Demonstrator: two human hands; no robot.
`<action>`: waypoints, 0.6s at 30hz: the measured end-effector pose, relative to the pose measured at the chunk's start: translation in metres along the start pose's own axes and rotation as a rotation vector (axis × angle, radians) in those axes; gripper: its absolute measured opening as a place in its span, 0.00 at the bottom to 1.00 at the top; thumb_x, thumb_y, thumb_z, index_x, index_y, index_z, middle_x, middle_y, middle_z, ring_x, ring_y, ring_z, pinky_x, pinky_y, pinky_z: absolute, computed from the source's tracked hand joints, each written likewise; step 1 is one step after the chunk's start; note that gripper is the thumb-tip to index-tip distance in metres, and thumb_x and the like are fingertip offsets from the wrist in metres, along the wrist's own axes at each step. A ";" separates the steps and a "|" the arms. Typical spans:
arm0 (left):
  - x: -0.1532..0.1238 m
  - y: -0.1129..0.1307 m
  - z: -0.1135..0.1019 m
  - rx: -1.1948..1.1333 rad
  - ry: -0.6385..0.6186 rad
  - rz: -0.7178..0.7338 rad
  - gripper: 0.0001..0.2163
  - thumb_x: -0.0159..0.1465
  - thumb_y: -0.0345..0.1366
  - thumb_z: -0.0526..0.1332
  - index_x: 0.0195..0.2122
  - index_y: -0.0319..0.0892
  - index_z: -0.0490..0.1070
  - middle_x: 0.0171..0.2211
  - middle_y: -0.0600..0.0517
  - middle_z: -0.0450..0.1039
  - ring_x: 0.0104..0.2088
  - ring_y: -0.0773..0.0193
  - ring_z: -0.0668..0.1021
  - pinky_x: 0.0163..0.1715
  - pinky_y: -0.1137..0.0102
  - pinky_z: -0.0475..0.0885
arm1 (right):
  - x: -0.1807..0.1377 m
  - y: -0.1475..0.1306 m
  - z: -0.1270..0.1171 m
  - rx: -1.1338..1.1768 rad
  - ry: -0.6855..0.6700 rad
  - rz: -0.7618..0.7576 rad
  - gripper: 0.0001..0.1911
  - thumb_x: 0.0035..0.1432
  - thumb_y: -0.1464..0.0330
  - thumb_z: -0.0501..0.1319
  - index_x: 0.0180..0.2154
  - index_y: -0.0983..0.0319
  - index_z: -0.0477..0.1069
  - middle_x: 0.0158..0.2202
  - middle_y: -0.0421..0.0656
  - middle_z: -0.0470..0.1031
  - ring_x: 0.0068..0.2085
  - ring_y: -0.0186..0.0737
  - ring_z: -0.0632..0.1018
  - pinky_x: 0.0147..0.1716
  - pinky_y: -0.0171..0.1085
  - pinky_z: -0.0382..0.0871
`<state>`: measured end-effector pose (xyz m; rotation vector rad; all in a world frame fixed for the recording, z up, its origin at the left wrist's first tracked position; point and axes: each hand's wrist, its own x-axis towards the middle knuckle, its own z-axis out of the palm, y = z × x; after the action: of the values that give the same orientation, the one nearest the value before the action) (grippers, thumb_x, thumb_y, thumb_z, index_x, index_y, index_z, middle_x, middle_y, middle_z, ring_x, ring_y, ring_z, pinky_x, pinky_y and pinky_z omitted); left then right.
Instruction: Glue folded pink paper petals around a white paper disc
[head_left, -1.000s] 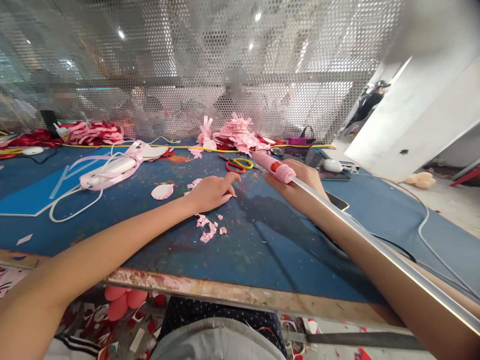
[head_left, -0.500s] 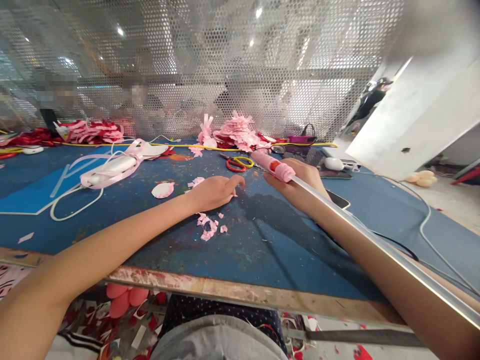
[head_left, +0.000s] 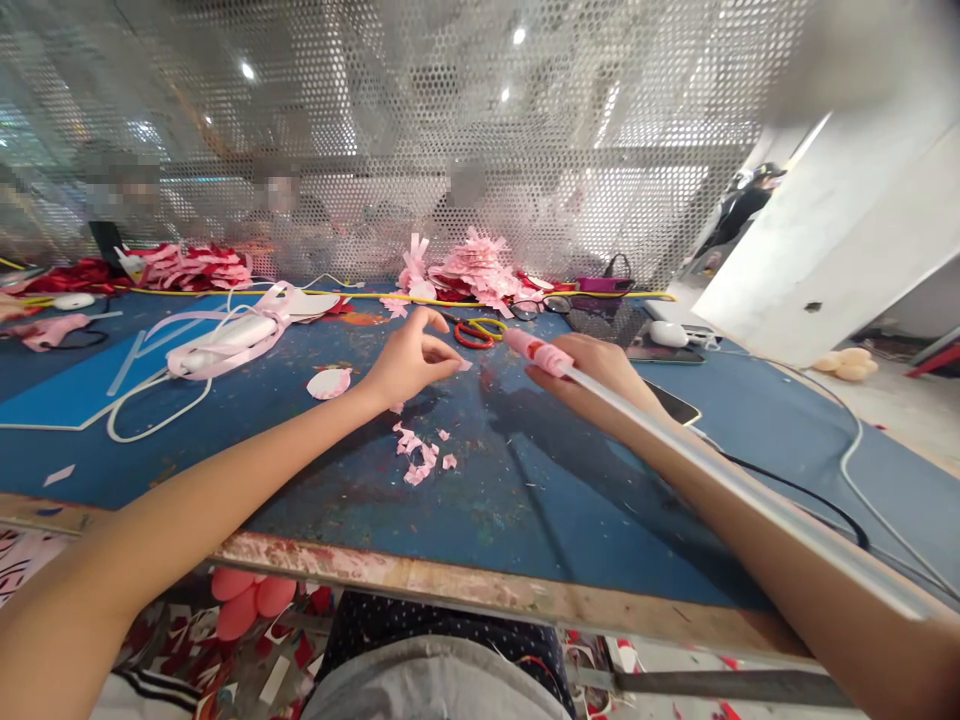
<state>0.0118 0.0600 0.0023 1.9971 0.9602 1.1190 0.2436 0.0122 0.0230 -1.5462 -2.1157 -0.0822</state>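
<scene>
My left hand (head_left: 411, 360) hovers just above the blue table (head_left: 525, 500), thumb and fingers pinched on a small pink paper piece (head_left: 465, 366). My right hand (head_left: 600, 375) grips a long clear stick (head_left: 720, 470) that runs back along my forearm. The stick's far end is wrapped in pink paper (head_left: 538, 352) with a red spot. The pinched piece sits a short way left of that wrapped tip. Pink paper scraps (head_left: 420, 455) lie on the table below my left hand.
Red and yellow scissors (head_left: 476, 330) lie behind the hands, near a heap of pink paper flowers (head_left: 472, 265). A white glue gun with ribbon (head_left: 225, 340) and cable lies left. A phone (head_left: 671, 402) and cables lie right. People sit behind the perforated metal screen (head_left: 375, 130).
My left hand has lifted off the table, holding a small pink piece pinched in its fingertips. The stick's wrapped tip has dipped slightly toward it.
</scene>
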 end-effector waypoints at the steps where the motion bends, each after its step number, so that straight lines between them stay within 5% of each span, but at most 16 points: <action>1: 0.001 0.002 -0.001 -0.094 0.025 -0.046 0.18 0.52 0.30 0.65 0.36 0.44 0.54 0.27 0.54 0.77 0.27 0.65 0.80 0.30 0.73 0.71 | 0.000 0.002 0.002 0.000 -0.029 -0.017 0.08 0.53 0.64 0.57 0.25 0.62 0.66 0.26 0.44 0.69 0.27 0.37 0.69 0.27 0.34 0.56; 3: 0.000 0.009 -0.004 -0.251 0.073 -0.128 0.19 0.51 0.28 0.65 0.35 0.44 0.53 0.26 0.54 0.77 0.27 0.66 0.80 0.28 0.74 0.71 | -0.001 0.005 0.006 0.019 -0.085 -0.059 0.04 0.46 0.67 0.61 0.27 0.62 0.70 0.28 0.44 0.72 0.29 0.39 0.71 0.28 0.34 0.59; 6: -0.004 0.022 -0.008 -0.417 0.127 -0.241 0.19 0.50 0.26 0.65 0.35 0.43 0.54 0.25 0.54 0.77 0.26 0.67 0.80 0.26 0.75 0.71 | -0.001 0.006 0.006 0.100 -0.131 -0.128 0.13 0.37 0.72 0.64 0.31 0.60 0.73 0.31 0.42 0.75 0.32 0.41 0.75 0.30 0.34 0.64; 13: -0.030 0.043 -0.005 -0.702 0.061 -0.459 0.20 0.49 0.25 0.66 0.36 0.42 0.55 0.25 0.53 0.77 0.25 0.69 0.79 0.23 0.79 0.70 | -0.013 -0.029 0.002 0.371 0.142 -0.253 0.04 0.57 0.68 0.56 0.34 0.61 0.68 0.33 0.41 0.76 0.31 0.34 0.76 0.32 0.33 0.70; 18: -0.039 0.050 0.001 -0.750 -0.064 -0.567 0.20 0.50 0.26 0.67 0.37 0.42 0.55 0.23 0.52 0.76 0.23 0.71 0.77 0.23 0.79 0.70 | -0.028 -0.051 0.010 0.433 0.226 -0.364 0.02 0.58 0.69 0.59 0.33 0.59 0.70 0.32 0.40 0.77 0.29 0.33 0.76 0.30 0.32 0.70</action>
<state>0.0126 0.0014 0.0257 1.0606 0.8274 0.8951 0.2002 -0.0266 0.0148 -0.8555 -2.0394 0.0695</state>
